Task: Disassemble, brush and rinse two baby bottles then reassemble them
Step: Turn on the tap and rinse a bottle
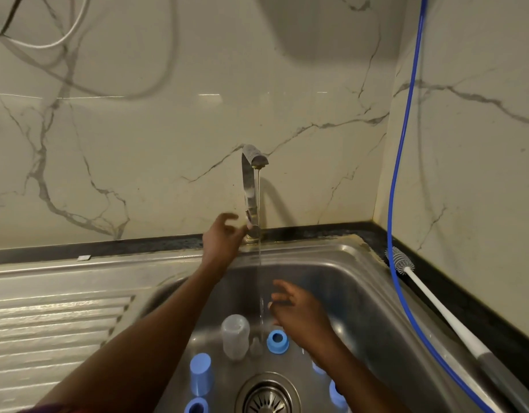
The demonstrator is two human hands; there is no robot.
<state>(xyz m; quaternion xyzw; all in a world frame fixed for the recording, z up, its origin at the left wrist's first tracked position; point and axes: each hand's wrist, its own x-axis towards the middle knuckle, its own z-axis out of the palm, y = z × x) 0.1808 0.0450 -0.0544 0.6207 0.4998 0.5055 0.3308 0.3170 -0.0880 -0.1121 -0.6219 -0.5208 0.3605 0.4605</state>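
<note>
A steel sink [358, 281] holds the taken-apart bottle parts. A clear bottle body [235, 335] stands upside down near the drain. Beside it lies a blue collar ring [277, 341]. A blue cap [200, 372] stands at the front left, another blue ring [196, 406] sits below it, and more blue parts [336, 393] are partly hidden under my right forearm. My left hand [224, 234] is at the base of the tap [251, 186], fingers loose, next to the lever. A thin stream of water runs from the spout. My right hand [299, 311] hovers beside the stream, fingers spread, holding nothing.
A bottle brush [403, 263] with a grey head and long white handle lies on the dark counter at the sink's right edge. A blue hose [401, 162] hangs down the right wall. The ribbed drainboard [54, 317] lies to the left. The drain strainer [267, 397] is in front.
</note>
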